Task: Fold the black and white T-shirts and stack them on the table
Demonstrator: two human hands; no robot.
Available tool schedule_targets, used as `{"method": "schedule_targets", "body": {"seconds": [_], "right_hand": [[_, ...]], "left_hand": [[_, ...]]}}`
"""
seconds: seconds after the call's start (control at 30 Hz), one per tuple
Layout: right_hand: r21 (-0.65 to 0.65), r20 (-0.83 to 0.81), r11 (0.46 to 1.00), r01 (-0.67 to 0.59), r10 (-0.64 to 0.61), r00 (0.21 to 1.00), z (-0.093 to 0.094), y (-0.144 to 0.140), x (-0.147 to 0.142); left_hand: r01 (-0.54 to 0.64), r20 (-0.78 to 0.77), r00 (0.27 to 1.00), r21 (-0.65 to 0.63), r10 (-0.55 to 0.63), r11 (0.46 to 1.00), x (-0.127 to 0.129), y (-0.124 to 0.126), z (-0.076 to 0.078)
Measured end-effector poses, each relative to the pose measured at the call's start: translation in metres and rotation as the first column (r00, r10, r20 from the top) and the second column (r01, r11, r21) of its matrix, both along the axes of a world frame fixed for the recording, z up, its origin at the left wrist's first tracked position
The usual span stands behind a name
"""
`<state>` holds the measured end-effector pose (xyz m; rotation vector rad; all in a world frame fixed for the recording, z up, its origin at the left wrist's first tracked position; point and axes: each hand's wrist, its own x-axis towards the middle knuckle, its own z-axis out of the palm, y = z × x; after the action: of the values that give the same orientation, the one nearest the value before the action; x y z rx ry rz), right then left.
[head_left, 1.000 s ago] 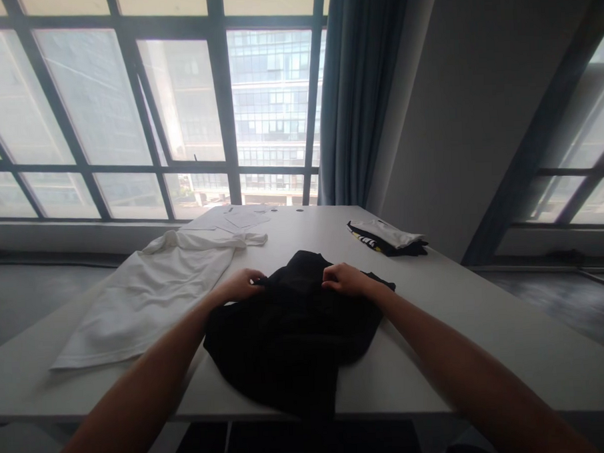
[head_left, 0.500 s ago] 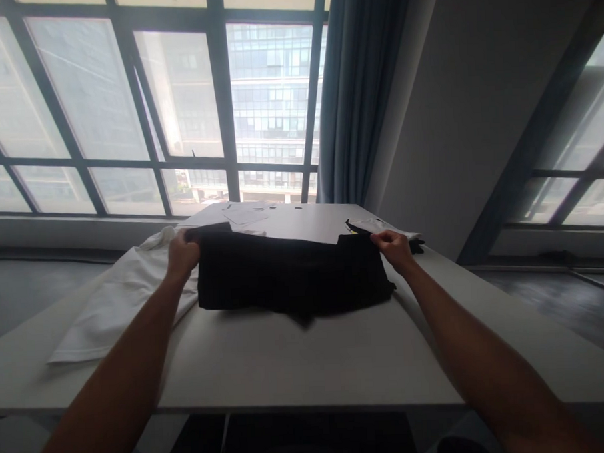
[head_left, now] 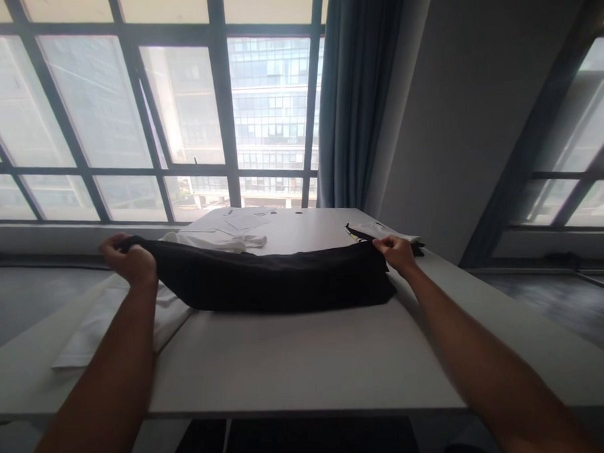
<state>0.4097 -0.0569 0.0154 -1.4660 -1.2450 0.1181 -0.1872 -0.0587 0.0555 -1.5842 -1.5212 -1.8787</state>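
A black garment (head_left: 284,281), its exact kind unclear, stretches sideways between my two hands over the white table. My left hand (head_left: 131,261) is closed on its left end, raised above a white garment. At the upper right corner of the black cloth, my right hand (head_left: 396,252) pinches the fabric. The cloth sags in the middle, its lower edge close to the tabletop. Partly hidden behind my left forearm and the black cloth lies a white garment (head_left: 100,322), spread on the left side of the table.
The white table (head_left: 308,366) reaches back toward large windows (head_left: 181,105). Beyond my right hand lie folded white and black clothes (head_left: 382,231) by the table's right edge. White papers (head_left: 242,220) rest at the far end. A blue curtain (head_left: 361,104) hangs behind.
My left hand has moved left and drawn the left end of the black garment outward, so it spans wider. My right hand stays nearly in place, still gripping.
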Motion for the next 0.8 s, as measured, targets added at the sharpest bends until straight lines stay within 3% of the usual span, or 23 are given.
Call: {"method": "schedule_targets", "body": {"seconds": [0.07, 0.1, 0.17, 0.23, 0.3, 0.4, 0.43, 0.5, 0.57, 0.63, 0.73, 0.8], "right_hand": [[0.032, 0.016, 0.999, -0.041, 0.04, 0.999, 0.008, -0.005, -0.017], [0.049, 0.035, 0.996, -0.078, 0.076, 0.996, 0.012, -0.009, -0.029], [0.066, 0.1, 0.978, -0.2, 0.193, 0.976, 0.02, -0.021, -0.062], [0.039, 0.175, 0.923, -0.382, 0.37, 0.913, 0.025, -0.037, -0.102], [-0.008, 0.219, 0.803, -0.595, 0.582, 0.783, 0.027, -0.055, -0.141], [-0.124, 0.21, 0.56, -0.819, 0.822, 0.53, 0.029, -0.073, -0.174], [-0.168, 0.194, 0.514, -0.841, 0.854, 0.483, 0.029, -0.074, -0.175], [-0.247, 0.185, 0.515, -0.82, 0.856, 0.482, 0.029, -0.072, -0.164], [-0.353, 0.214, 0.564, -0.747, 0.825, 0.523, 0.027, -0.065, -0.144], [-0.493, 0.244, 0.578, -0.65, 0.809, 0.534, 0.024, -0.057, -0.125], [-0.632, 0.24, 0.538, -0.558, 0.82, 0.519, 0.023, -0.052, -0.112], [-0.655, 0.225, 0.51, -0.558, 0.836, 0.501, 0.028, -0.053, -0.112]], "left_hand": [[-0.18, 0.06, 0.983, 0.07, 0.176, 0.981, 0.012, -0.006, -0.001], [-0.212, 0.037, 0.977, 0.081, 0.209, 0.974, 0.024, -0.009, -0.002], [-0.051, -0.173, 0.983, 0.022, 0.054, 0.998, 0.061, -0.016, -0.004], [0.226, -0.309, 0.919, -0.096, -0.244, 0.97, 0.11, -0.027, -0.01], [0.464, -0.373, 0.753, -0.285, -0.543, 0.839, 0.158, -0.041, -0.02], [0.655, -0.281, 0.548, -0.442, -0.788, 0.613, 0.2, -0.059, -0.032], [0.684, -0.235, 0.515, -0.466, -0.825, 0.56, 0.204, -0.062, -0.034], [0.706, -0.161, 0.517, -0.474, -0.841, 0.526, 0.2, -0.062, -0.035], [0.711, -0.118, 0.562, -0.437, -0.819, 0.551, 0.188, -0.058, -0.03], [0.737, -0.089, 0.564, -0.394, -0.821, 0.549, 0.176, -0.054, -0.023], [0.782, -0.091, 0.53, -0.333, -0.843, 0.528, 0.164, -0.054, -0.012], [0.771, -0.101, 0.582, -0.247, -0.807, 0.586, 0.158, -0.054, -0.006]]}}
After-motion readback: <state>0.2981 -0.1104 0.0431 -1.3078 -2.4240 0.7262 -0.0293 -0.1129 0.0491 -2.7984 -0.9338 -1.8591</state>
